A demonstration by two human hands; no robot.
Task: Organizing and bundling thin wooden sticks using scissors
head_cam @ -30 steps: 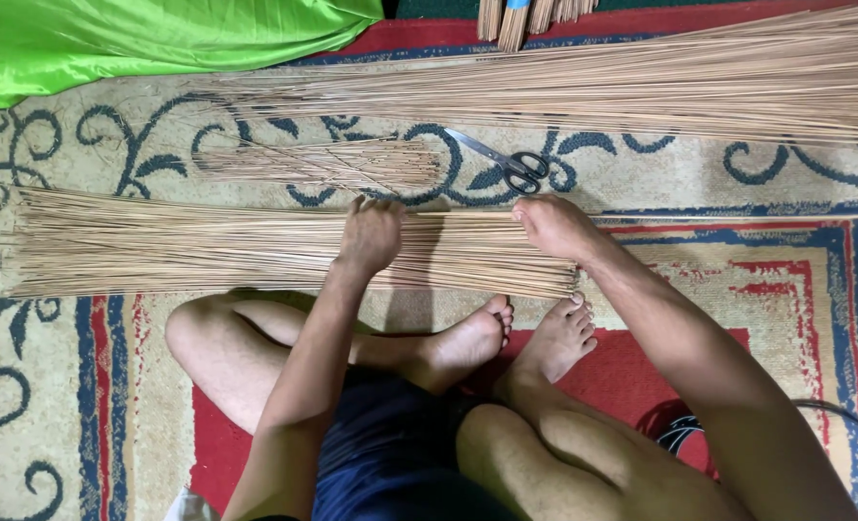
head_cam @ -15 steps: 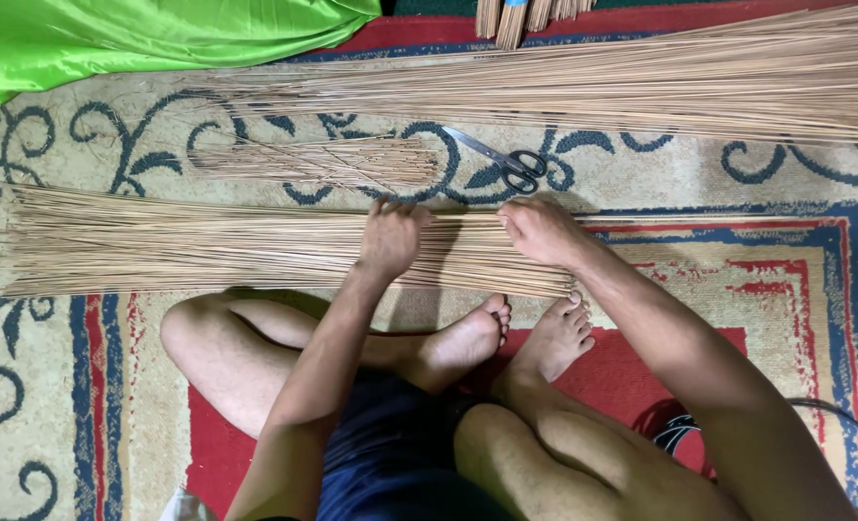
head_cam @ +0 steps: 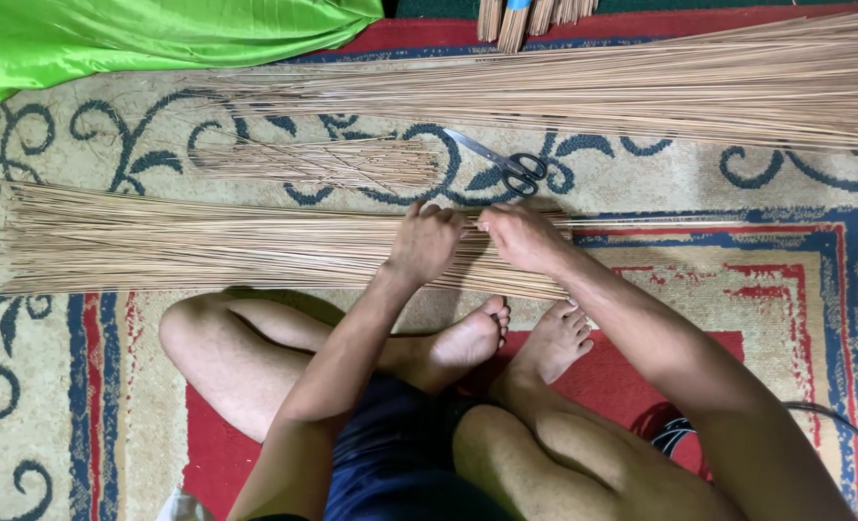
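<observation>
A long flat bundle of thin tan sticks [head_cam: 188,241] lies across the patterned carpet in front of my crossed legs. My left hand [head_cam: 427,241] rests palm down on its right part, fingers curled over the sticks. My right hand [head_cam: 525,239] lies right beside it, thumb and fingers pinching a few sticks near the bundle's right end. The two hands almost touch. One or two single sticks [head_cam: 660,224] stretch out to the right of my right hand.
Black-handled scissors [head_cam: 506,164] lie just beyond the hands. A short pile of cut stick pieces [head_cam: 332,162] sits to their left. A large spread of sticks [head_cam: 641,87] fills the far side. Green cloth [head_cam: 139,34] covers the far left corner.
Both hands have slid along the bundle and drawn together: the left hand moved right, the right hand moved left, and they now sit side by side.
</observation>
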